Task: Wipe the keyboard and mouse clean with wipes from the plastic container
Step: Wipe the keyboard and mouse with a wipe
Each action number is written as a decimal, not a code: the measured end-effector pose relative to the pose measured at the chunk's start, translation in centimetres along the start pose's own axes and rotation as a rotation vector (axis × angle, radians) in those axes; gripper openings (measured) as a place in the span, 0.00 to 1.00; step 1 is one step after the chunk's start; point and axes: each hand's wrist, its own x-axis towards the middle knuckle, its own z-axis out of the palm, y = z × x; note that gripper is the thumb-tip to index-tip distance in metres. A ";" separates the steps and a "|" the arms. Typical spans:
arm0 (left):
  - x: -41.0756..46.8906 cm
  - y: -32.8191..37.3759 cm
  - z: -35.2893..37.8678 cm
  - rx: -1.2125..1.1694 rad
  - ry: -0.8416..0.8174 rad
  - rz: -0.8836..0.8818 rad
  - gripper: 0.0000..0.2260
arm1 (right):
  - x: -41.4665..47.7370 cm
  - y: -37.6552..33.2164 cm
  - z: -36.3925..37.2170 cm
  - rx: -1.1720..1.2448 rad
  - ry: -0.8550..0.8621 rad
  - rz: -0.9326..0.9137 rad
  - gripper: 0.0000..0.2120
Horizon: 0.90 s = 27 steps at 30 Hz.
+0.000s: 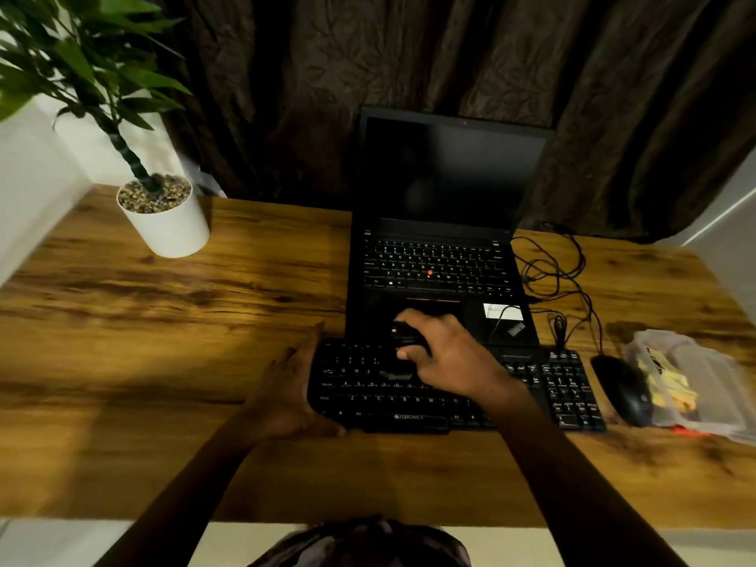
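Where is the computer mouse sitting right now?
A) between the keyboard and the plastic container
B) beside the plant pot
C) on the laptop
A: the mouse lies on the desk just right of the keyboard, with the plastic container on its other side.

1. The keyboard (368, 399) is black with white lettering.
2. The mouse (624, 390) is black.
3. The plastic container (712, 374) is clear, its contents yellow.
4. The laptop (437, 259) is black, with one red dot among its keys.
5. The worktop (163, 341) shows brown, dark-streaked wood grain.
6. The curtain (368, 55) is dark brown and leaf-patterned.
7. The plant pot (172, 235) is white.
8. The object (403, 341) in the right hand's (446, 358) grip is glossy black.
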 end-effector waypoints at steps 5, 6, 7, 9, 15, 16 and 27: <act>0.0 0.2 -0.1 0.001 0.002 0.009 0.72 | 0.8 -0.8 1.1 -0.003 -0.013 0.014 0.17; 0.0 0.3 -0.1 0.008 0.000 0.010 0.72 | 1.1 -1.3 1.6 0.008 -0.012 0.008 0.17; 0.0 0.3 -0.1 0.020 0.000 0.015 0.73 | 1.3 -1.8 2.2 0.024 -0.008 -0.003 0.17; 0.1 0.3 0.0 0.041 -0.001 0.025 0.73 | 1.8 -2.6 3.1 0.053 -0.001 -0.039 0.17; 0.0 0.0 0.0 0.023 -0.001 0.031 0.72 | 1.3 -2.2 1.2 -0.009 -0.006 -0.024 0.18; 0.0 0.0 0.0 0.021 -0.002 0.032 0.72 | 1.2 -1.9 1.0 -0.028 -0.009 -0.014 0.18; 0.1 -0.3 0.2 0.064 0.033 0.079 0.73 | 3.9 -4.1 4.4 0.083 -0.035 -0.070 0.14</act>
